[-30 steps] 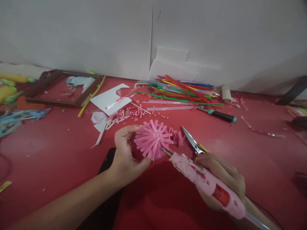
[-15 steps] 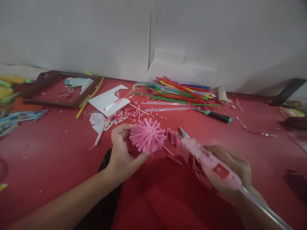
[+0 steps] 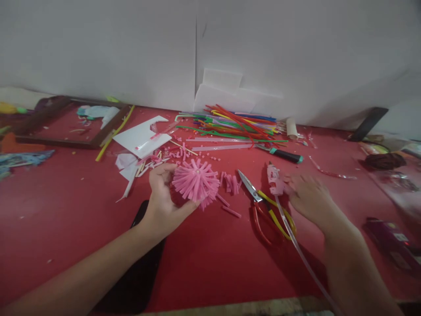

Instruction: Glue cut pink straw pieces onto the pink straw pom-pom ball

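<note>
My left hand [image 3: 166, 197] grips a pink pompom-like ball of short fuzzy strips [image 3: 196, 180] from its left side, thumb below and fingers behind. A pale dot marks the ball's centre. On the right, my right hand [image 3: 311, 199] is at the handle end of a pink glue gun [image 3: 273, 179]; motion blurs its fingers, so I cannot tell whether they grip it. A long clear glue stick [image 3: 299, 248] trails from the gun's back. Between the hands lie scissors [image 3: 258, 197] with red and yellow handles, blades parted, and short pink pieces [image 3: 232, 183].
Coloured pipe cleaners [image 3: 237, 123] are heaped by the wall, near a green-and-black cutter [image 3: 286, 155] and a cardboard tube [image 3: 291, 128]. White paper [image 3: 141, 140] and pink scraps lie at centre-left. A brown frame [image 3: 59, 142], a black phone-like slab [image 3: 144, 272] and a purple box [image 3: 391, 243] surround the workspace.
My right hand has brought the glue gun from over the scissors to behind them, its nozzle now pointing away. The scissors show fully. My left hand still holds the pink ball; the view shifted slightly.
</note>
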`<state>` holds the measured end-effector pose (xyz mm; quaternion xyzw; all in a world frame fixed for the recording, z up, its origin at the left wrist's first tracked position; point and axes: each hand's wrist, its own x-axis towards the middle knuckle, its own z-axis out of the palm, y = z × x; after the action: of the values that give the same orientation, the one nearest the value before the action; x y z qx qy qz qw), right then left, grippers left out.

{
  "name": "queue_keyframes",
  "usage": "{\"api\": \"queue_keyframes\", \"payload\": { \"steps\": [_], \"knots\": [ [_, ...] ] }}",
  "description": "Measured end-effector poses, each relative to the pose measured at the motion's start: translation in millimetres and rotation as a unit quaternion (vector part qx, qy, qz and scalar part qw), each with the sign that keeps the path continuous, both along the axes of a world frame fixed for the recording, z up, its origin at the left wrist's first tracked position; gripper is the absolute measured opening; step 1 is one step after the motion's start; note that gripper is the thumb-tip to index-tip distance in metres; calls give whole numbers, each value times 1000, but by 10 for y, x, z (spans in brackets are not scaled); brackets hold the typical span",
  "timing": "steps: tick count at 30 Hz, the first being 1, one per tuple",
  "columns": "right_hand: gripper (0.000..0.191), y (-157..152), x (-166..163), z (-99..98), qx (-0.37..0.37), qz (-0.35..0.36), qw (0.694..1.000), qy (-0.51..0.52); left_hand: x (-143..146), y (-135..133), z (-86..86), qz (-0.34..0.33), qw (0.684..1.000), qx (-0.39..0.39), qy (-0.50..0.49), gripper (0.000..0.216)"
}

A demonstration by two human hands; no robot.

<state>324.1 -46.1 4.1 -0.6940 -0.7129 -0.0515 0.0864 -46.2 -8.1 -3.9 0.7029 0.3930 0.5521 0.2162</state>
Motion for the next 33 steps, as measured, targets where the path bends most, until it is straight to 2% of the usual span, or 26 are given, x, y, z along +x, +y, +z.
{"api": "queue_keyframes", "payload": {
  "steps": [2, 3, 6, 9, 13, 15, 17, 20, 22, 24, 27, 33],
  "knots": [
    [30, -36, -262, 140, 19, 24, 999, 18, -1, 10, -1, 4, 1000, 6, 6, 63],
    [23, -59, -421, 205, 8, 65, 997, 38, -3, 14, -3, 4, 1000, 8, 9, 64],
    [13, -129, -886, 310, -75, 189, 975, 89, -5, 19, -8, 5, 1000, 14, 15, 65],
    [11, -177, -1167, 271, -130, 211, 966, 72, 3, 13, -6, 4, 1000, 14, 15, 65],
    [11, -187, -1234, 176, -155, 230, 960, 45, 12, 8, -18, -4, 1000, -1, 3, 65],
    [12, -184, -1223, 189, -133, 236, 960, 70, 9, 10, -30, -8, 1000, -11, -2, 65],
    [13, -184, -1224, 253, -96, 228, 959, 140, 0, 5, -37, -10, 1000, -14, -2, 67],
    [8, -183, -1261, 397, -27, 206, 942, 263, -15, -24, -30, -21, 1000, -13, 14, 70],
    [3, -179, -1308, 488, 27, 203, 929, 309, -23, -51, -22, -27, 999, -19, 31, 71],
    [2, -175, -1372, 555, 69, 207, 919, 328, -31, -73, -22, -23, 998, -22, 47, 72],
    [6, -176, -1483, 614, 92, 215, 914, 332, -40, -87, -28, -17, 998, -25, 59, 73],
    [12, -186, -1528, 619, 125, 206, 924, 296, -40, -84, -12, -14, 997, -28, 68, 69]
  ]
}}
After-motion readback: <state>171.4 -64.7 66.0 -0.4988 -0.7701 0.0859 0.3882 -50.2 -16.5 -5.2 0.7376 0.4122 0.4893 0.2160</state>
